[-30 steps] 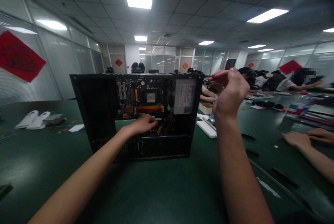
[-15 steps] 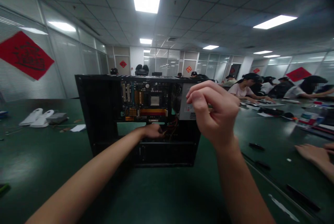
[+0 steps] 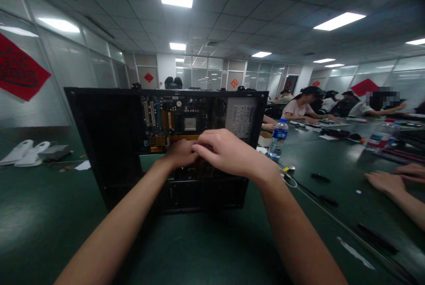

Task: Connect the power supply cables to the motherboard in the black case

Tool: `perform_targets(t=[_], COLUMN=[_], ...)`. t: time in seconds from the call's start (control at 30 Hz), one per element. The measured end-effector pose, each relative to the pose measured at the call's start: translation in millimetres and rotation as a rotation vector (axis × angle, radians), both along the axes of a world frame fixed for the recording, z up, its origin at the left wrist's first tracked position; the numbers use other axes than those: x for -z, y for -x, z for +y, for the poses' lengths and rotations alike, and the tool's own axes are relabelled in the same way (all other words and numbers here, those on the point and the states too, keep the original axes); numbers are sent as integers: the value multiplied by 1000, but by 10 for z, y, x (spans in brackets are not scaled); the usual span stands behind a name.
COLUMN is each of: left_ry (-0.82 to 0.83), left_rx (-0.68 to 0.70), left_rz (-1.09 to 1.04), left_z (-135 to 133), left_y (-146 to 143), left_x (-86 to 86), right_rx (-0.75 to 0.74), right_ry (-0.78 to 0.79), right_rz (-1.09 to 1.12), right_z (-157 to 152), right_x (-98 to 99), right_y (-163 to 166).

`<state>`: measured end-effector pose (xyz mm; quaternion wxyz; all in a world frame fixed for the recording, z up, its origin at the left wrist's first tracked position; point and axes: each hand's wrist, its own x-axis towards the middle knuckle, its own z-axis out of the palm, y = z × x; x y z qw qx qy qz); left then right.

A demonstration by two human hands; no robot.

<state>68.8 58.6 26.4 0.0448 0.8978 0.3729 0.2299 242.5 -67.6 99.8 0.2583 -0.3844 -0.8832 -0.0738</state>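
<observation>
A black computer case [image 3: 121,136] stands with its side exposed in front of me. Inside it are a motherboard [image 3: 177,114] with a square metal processor [image 3: 190,124] and, at the upper right, a power supply [image 3: 244,117] with a printed label. My left hand [image 3: 182,152], somewhat blurred, is closed in front of the motherboard's lower edge. My right hand [image 3: 224,150] meets it there, thumb and fingers pinched together, fingertips touching the left. Whatever they hold is hidden. Dark cables [image 3: 202,171] show faintly beneath both hands.
Right of the case stands a water bottle [image 3: 279,139] by a small box [image 3: 265,138]. A cable [image 3: 308,194] and dark pieces lie across the green table [image 3: 199,249]. White slippers [image 3: 28,154] and a grey block [image 3: 55,152] are at left. Another person's hands [image 3: 387,183] rest at right.
My right hand has come down and left from in front of the power supply to meet my left hand. My left hand has risen slightly. The view has shifted, showing the bottle.
</observation>
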Motion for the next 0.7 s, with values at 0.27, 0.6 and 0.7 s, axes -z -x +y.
perform_targets(t=[0.27, 0.6, 0.7], left_ry=[-325, -133, -67], left_rx=[-364, -262, -226], left_rz=[243, -261, -384], left_z=[-215, -214, -220], left_y=[62, 7, -44], left_x=[-243, -326, -358], right_rx=[235, 224, 131], right_ry=[275, 279, 274], right_rz=[-258, -65, 133], right_z=[228, 377, 505], right_x=[310, 441, 505], right_y=[182, 239, 298])
